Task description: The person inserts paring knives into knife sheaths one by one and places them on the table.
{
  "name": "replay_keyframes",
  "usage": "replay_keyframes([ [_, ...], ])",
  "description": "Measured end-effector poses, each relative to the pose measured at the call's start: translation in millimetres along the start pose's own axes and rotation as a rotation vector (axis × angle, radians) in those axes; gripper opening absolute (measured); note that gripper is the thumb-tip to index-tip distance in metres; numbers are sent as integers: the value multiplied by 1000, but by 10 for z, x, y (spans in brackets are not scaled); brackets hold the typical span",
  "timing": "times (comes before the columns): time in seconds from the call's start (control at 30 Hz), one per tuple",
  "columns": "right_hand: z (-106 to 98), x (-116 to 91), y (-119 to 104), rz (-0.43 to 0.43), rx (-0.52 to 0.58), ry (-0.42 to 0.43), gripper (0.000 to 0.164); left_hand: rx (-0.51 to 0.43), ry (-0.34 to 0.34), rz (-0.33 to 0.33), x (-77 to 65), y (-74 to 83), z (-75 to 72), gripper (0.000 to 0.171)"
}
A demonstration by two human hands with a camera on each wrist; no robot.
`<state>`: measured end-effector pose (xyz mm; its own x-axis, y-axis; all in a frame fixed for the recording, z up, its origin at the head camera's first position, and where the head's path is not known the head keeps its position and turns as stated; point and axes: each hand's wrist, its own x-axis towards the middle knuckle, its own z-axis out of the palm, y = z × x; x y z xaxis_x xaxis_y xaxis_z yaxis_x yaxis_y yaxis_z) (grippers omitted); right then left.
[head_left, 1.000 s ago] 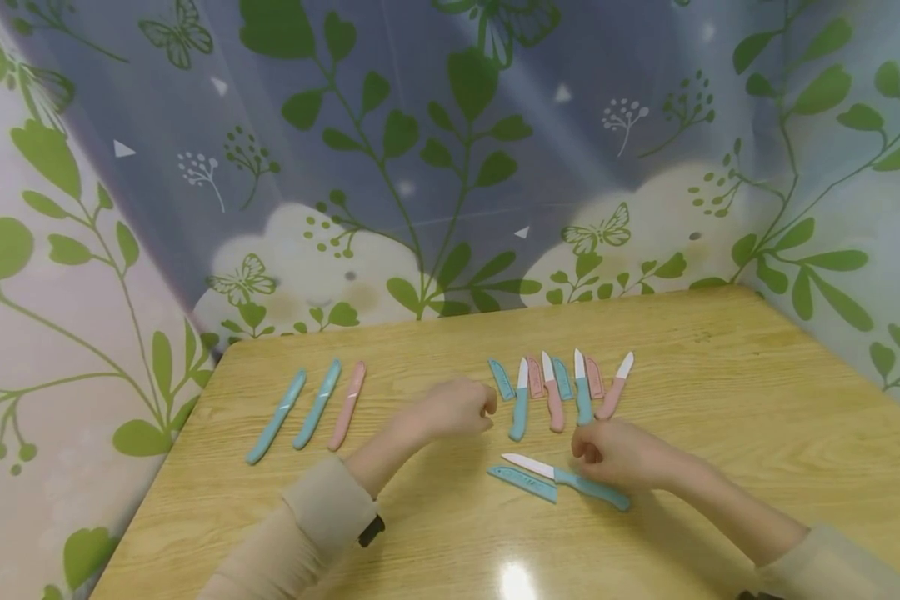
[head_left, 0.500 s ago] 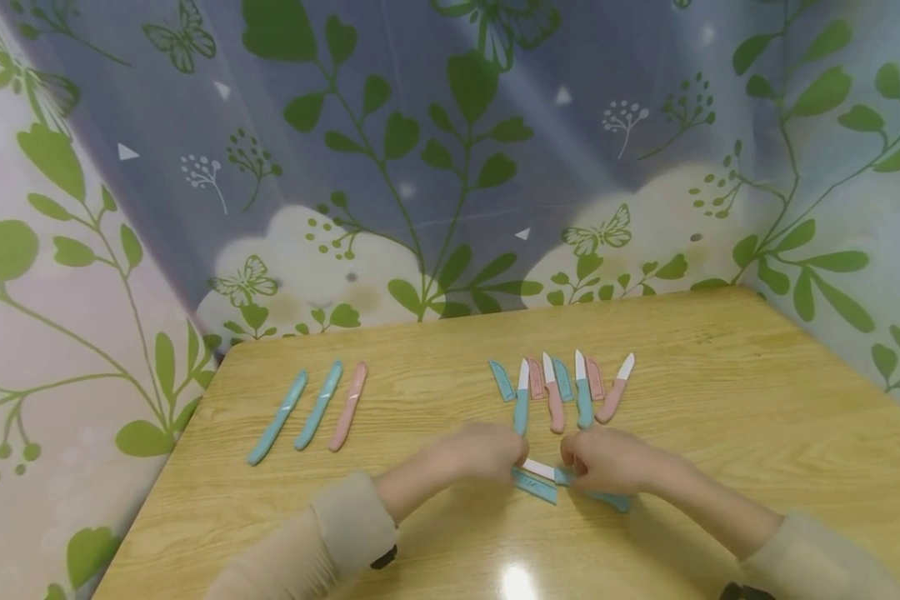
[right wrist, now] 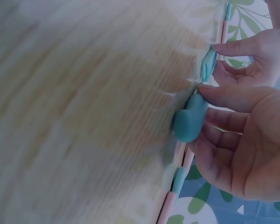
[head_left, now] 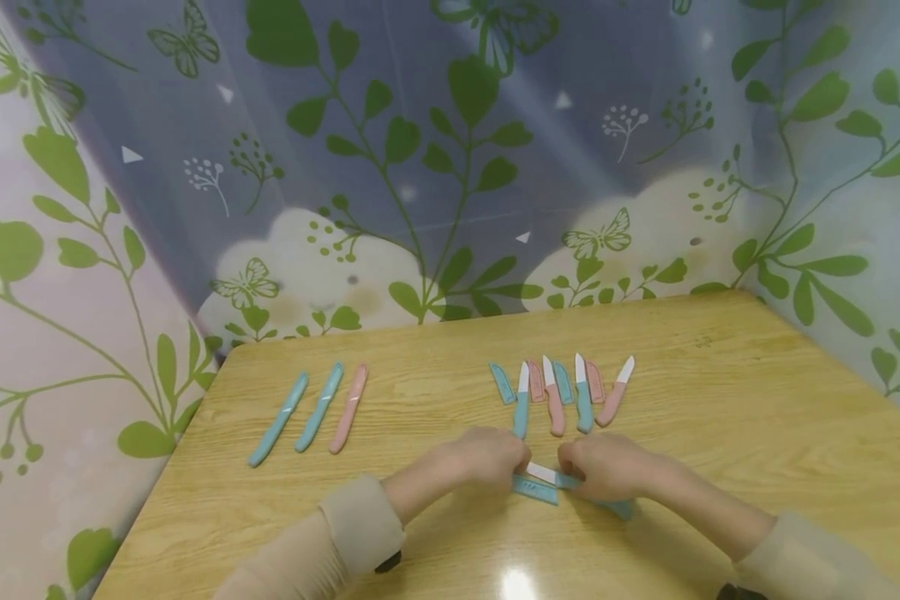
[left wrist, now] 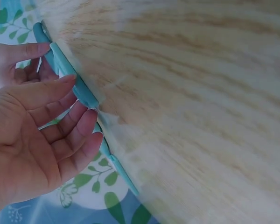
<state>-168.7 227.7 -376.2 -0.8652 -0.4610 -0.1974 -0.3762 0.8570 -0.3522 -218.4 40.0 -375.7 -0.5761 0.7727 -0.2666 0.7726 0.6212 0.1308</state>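
The right hand (head_left: 618, 468) pinches the handle of a turquoise paring knife (head_left: 542, 473), thumb on one side and fingers on the other; the left hand (head_left: 489, 458) has its fingers drawn narrow on a matching turquoise sheath (head_left: 535, 491). How firm either hold is, I cannot tell. Knife and sheath lie slantwise beside each other near the front of the tabletop (head_left: 720, 400), with the bare blade showing between the hands.

The step in hand looks to be getting control of both pieces. It would go best with the right fingers kept back on the handle and the left ones on the sheath's flat sides, clear of the blade's tip and edge. Any lift should be slow and level, with blade and sheath opening held in one line; a skewed push could scrape the blade or nick a finger.

The handle is smooth, rounded and bulbous at the butt, probably moulded plastic; the blade is white, slim and tapering, perhaps ceramic. The sheath is flatter and straighter, with faint markings. Behind stands a row of unsheathed knives (head_left: 553, 410) in turquoise and pink, with loose sheaths (head_left: 502, 384) among them; well to the left lie three sheathed knives (head_left: 319, 408). The wood-grain tabletop looks glossy, so the pieces may slide easily.
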Motion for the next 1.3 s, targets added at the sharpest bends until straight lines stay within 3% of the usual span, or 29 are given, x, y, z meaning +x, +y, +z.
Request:
replay_keyframes([
  [0.6, 19, -19, 73, -30, 44, -28, 16, -46, -42, 8, -55, 12, 9, 18],
  [0.8, 2, -35, 72, -26, 40, -44, 16, -118, -45, 10, -99, 13, -44, 14],
  [1.1, -7, -67, 85, -23, 59, -56, 10, -202, 32, 47, -136, -24, -177, 7],
  [1.3, -20, -81, 105, -36, 106, -50, 9, -371, 102, 31, -143, -167, -288, 12],
])
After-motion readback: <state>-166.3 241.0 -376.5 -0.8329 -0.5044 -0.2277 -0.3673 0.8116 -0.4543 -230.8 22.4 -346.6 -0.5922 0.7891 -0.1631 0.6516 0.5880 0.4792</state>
